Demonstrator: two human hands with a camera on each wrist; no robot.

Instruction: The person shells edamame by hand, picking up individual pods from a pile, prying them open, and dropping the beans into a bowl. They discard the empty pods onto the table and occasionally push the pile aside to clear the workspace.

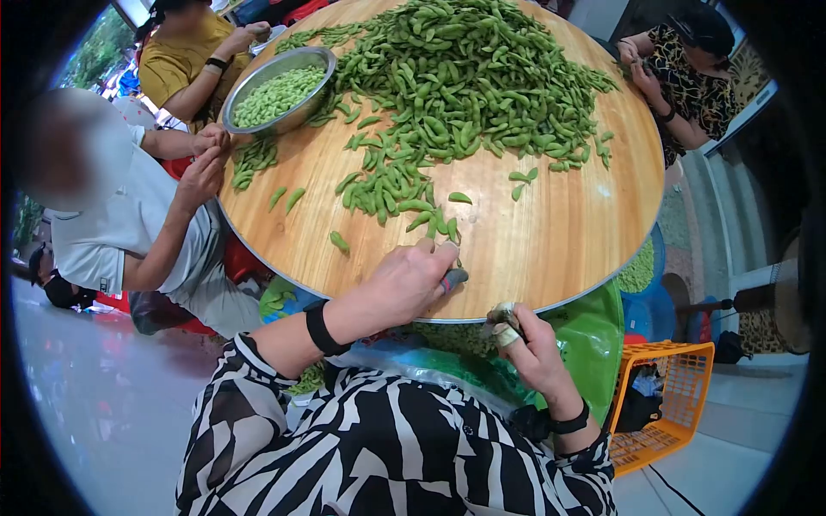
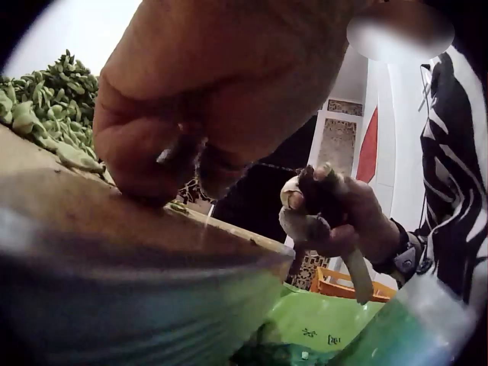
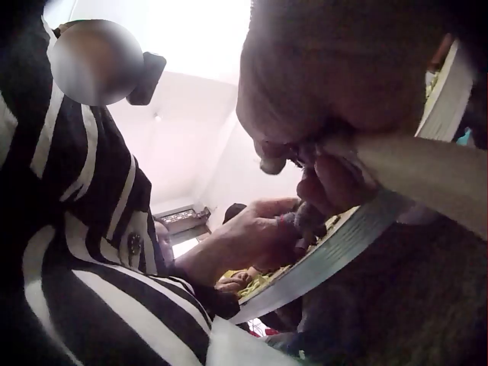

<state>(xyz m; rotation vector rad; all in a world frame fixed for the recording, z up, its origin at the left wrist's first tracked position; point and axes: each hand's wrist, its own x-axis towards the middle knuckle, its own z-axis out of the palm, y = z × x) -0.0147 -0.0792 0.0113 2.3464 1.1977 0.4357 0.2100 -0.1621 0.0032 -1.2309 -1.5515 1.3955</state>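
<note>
My left hand is low over the near part of the round table, knuckles up and fingertips right at a few green soybean pods. Its thumb wears a dark wrap, and the fingertips are hidden from above. Just off the table's edge is my right hand, fingers bent toward the thumb, with pale and dark wraps on the digits. In the left wrist view a pale strip hangs below the right hand. I cannot tell whether that hand holds anything.
A large heap of pods covers the far tabletop. A metal bowl holds shelled beans. People sit at left and right. Below the edge are a green bag, an orange crate and a blue tub with beans.
</note>
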